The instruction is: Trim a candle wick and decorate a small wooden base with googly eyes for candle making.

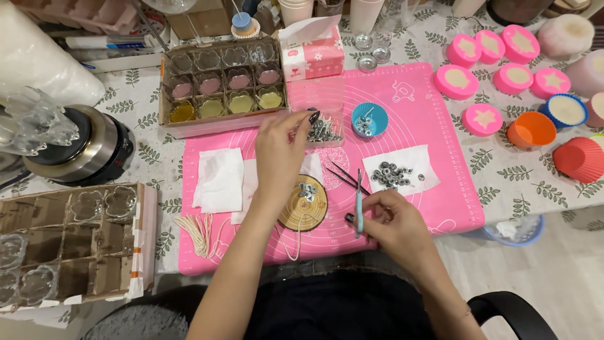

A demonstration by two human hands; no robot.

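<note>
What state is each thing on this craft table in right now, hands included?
Left hand: reaching into clear box.
Clear box: open, holding metal pieces.
Right hand: gripping pliers.
Pliers: upright, jaws hidden.
Blue cup: holding a few metal pieces.
Cardboard tray: glass holders, bottom row yellow, two rows pink, back row apparently empty.

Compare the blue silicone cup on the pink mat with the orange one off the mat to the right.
The blue cup sits on the pink mat and holds small metal pieces; the orange cup stands on the leaf-print tablecloth and looks empty. The blue cup appears smaller than the orange one. Both are round, fluted and upright.
</note>
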